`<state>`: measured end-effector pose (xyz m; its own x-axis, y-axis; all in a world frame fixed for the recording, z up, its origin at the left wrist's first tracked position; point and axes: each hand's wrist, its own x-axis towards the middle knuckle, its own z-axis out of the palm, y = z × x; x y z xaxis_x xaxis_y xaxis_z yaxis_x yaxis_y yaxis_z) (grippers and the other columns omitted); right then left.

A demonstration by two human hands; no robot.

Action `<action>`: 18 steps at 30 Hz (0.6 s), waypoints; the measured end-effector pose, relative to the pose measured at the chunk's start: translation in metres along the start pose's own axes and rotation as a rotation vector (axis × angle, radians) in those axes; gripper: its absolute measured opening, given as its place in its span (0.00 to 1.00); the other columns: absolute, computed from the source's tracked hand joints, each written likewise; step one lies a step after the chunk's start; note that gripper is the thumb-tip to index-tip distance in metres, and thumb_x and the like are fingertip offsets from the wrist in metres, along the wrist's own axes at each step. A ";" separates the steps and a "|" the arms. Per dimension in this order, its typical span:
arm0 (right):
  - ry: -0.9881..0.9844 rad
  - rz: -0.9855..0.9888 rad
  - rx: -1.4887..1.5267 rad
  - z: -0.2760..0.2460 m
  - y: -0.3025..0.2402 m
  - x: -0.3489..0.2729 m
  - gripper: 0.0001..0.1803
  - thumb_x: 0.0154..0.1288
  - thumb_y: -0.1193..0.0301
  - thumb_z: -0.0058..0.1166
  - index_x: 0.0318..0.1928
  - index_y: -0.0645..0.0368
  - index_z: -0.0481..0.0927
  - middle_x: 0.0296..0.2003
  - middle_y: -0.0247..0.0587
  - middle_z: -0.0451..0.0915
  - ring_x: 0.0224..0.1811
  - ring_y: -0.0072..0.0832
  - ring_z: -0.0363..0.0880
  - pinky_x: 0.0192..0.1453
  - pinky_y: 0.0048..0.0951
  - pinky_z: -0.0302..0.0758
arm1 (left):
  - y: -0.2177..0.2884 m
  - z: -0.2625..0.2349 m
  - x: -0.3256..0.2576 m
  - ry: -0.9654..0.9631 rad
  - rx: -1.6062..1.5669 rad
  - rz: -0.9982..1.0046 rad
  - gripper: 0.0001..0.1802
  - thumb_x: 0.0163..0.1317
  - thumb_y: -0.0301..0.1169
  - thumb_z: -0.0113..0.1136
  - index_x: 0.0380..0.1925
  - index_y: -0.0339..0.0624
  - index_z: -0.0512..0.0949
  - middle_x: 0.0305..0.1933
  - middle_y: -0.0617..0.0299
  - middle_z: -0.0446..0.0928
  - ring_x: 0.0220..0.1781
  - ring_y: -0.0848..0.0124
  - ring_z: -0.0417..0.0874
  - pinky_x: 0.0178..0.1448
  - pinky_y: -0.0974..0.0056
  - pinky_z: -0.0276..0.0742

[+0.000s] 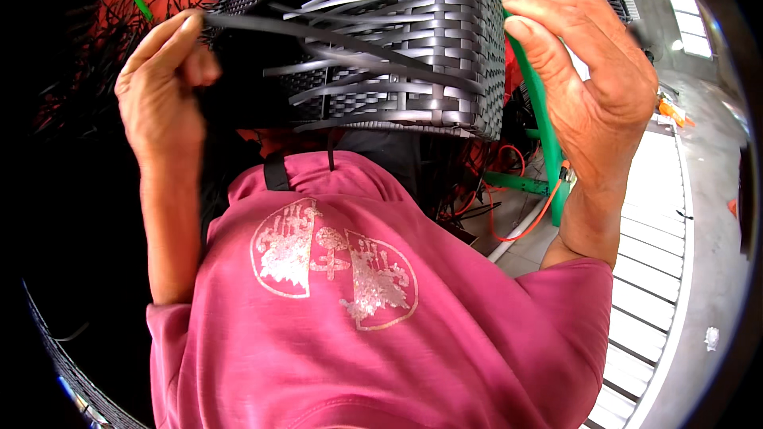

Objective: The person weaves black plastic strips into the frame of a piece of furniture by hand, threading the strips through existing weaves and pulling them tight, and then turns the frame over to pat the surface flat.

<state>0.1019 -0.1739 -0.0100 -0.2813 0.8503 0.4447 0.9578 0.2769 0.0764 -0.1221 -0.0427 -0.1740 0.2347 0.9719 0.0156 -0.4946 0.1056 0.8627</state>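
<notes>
From the head camera, you are looking down past your pink shirt at a dark woven basket held up in front of your chest, its loose flat strips fanning out across the unfinished side. Your left hand is closed in a pinch on one long dark strip that runs from your fingertips across the basket's face. Your right hand sits against the basket's right edge, fingers curled and thumb pressed forward; whether it grips a strip there is hard to tell. A green frame stands behind the basket, with an orange cable trailing beside your right wrist onto the floor.
</notes>
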 end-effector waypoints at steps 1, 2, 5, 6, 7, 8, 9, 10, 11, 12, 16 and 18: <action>0.026 0.041 0.024 0.000 0.003 -0.003 0.10 0.45 0.79 0.66 0.32 0.65 0.82 0.28 0.42 0.80 0.32 0.32 0.78 0.37 0.26 0.73 | -0.003 -0.017 0.001 -0.003 0.084 -0.071 0.05 0.61 0.24 0.58 0.35 0.34 0.81 0.15 0.63 0.71 0.19 0.73 0.73 0.28 0.72 0.69; -0.013 0.066 0.136 0.000 0.009 -0.009 0.11 0.46 0.78 0.66 0.33 0.66 0.82 0.29 0.43 0.80 0.33 0.32 0.79 0.38 0.27 0.74 | -0.012 -0.026 -0.001 0.021 0.105 -0.121 0.06 0.61 0.25 0.58 0.36 0.34 0.80 0.16 0.63 0.72 0.20 0.73 0.74 0.29 0.72 0.70; -0.152 0.028 0.254 0.013 0.004 -0.021 0.12 0.46 0.76 0.67 0.33 0.66 0.82 0.29 0.43 0.80 0.34 0.34 0.80 0.39 0.29 0.75 | -0.019 -0.025 -0.011 0.135 0.270 0.016 0.11 0.65 0.30 0.57 0.43 0.33 0.78 0.25 0.61 0.78 0.27 0.75 0.78 0.35 0.73 0.74; -0.213 -0.032 0.259 0.018 0.004 -0.026 0.13 0.45 0.76 0.67 0.35 0.65 0.82 0.31 0.44 0.80 0.34 0.35 0.80 0.39 0.30 0.75 | -0.016 -0.020 -0.010 0.151 0.304 0.110 0.13 0.66 0.30 0.56 0.45 0.33 0.77 0.27 0.61 0.79 0.29 0.74 0.79 0.37 0.73 0.75; -0.243 0.002 0.236 0.027 0.000 -0.030 0.12 0.45 0.74 0.66 0.31 0.64 0.80 0.30 0.41 0.77 0.33 0.37 0.77 0.39 0.35 0.74 | -0.010 -0.016 -0.013 0.174 0.343 0.201 0.14 0.67 0.31 0.55 0.47 0.32 0.77 0.29 0.60 0.79 0.32 0.74 0.80 0.40 0.72 0.77; -0.270 0.017 0.208 0.028 0.000 -0.032 0.11 0.46 0.74 0.65 0.32 0.64 0.79 0.31 0.40 0.77 0.33 0.35 0.77 0.38 0.33 0.74 | -0.004 -0.006 -0.017 0.171 0.334 0.243 0.14 0.65 0.29 0.57 0.47 0.33 0.76 0.31 0.60 0.81 0.33 0.78 0.79 0.38 0.75 0.73; -0.296 0.033 0.180 0.029 0.001 -0.032 0.11 0.47 0.75 0.65 0.32 0.64 0.79 0.31 0.38 0.77 0.33 0.32 0.77 0.36 0.32 0.73 | 0.000 0.003 -0.022 0.134 0.320 0.260 0.14 0.65 0.29 0.57 0.47 0.32 0.76 0.31 0.60 0.81 0.33 0.78 0.79 0.38 0.75 0.74; -0.320 0.150 0.336 0.028 0.003 -0.030 0.10 0.47 0.77 0.65 0.32 0.65 0.79 0.31 0.38 0.77 0.33 0.30 0.77 0.36 0.29 0.72 | 0.002 0.011 -0.027 0.101 0.308 0.282 0.14 0.65 0.29 0.57 0.47 0.32 0.76 0.31 0.60 0.81 0.34 0.77 0.79 0.39 0.75 0.74; -0.342 0.270 0.490 0.022 0.007 -0.027 0.09 0.48 0.80 0.64 0.32 0.65 0.78 0.32 0.38 0.77 0.34 0.28 0.77 0.35 0.27 0.72 | 0.003 0.018 -0.032 0.066 0.294 0.302 0.13 0.65 0.29 0.57 0.47 0.32 0.76 0.31 0.60 0.81 0.34 0.77 0.79 0.39 0.74 0.74; -0.363 0.391 0.644 0.018 0.012 -0.027 0.09 0.48 0.82 0.63 0.32 0.66 0.78 0.32 0.38 0.77 0.34 0.26 0.77 0.34 0.24 0.71 | 0.003 0.022 -0.037 -0.028 0.347 0.310 0.14 0.68 0.29 0.52 0.47 0.30 0.76 0.36 0.56 0.81 0.37 0.73 0.80 0.44 0.71 0.76; -0.067 0.527 1.260 0.011 0.023 -0.027 0.08 0.64 0.70 0.56 0.37 0.62 0.78 0.31 0.42 0.77 0.28 0.25 0.73 0.24 0.16 0.64 | 0.006 0.052 -0.059 -0.478 0.169 -0.060 0.12 0.68 0.29 0.51 0.42 0.31 0.79 0.33 0.59 0.79 0.32 0.75 0.79 0.36 0.72 0.74; -0.058 0.509 1.399 0.005 0.027 -0.028 0.11 0.65 0.67 0.55 0.41 0.63 0.79 0.31 0.42 0.77 0.27 0.25 0.72 0.22 0.16 0.62 | -0.003 0.062 -0.066 -0.602 0.159 -0.228 0.12 0.69 0.29 0.50 0.43 0.32 0.79 0.31 0.61 0.78 0.29 0.77 0.78 0.33 0.74 0.73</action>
<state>0.1356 -0.1878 -0.0245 0.0240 0.9923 0.1218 0.1301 0.1177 -0.9845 -0.0839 -0.1204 -0.1466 0.7685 0.6366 0.0643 -0.2587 0.2174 0.9412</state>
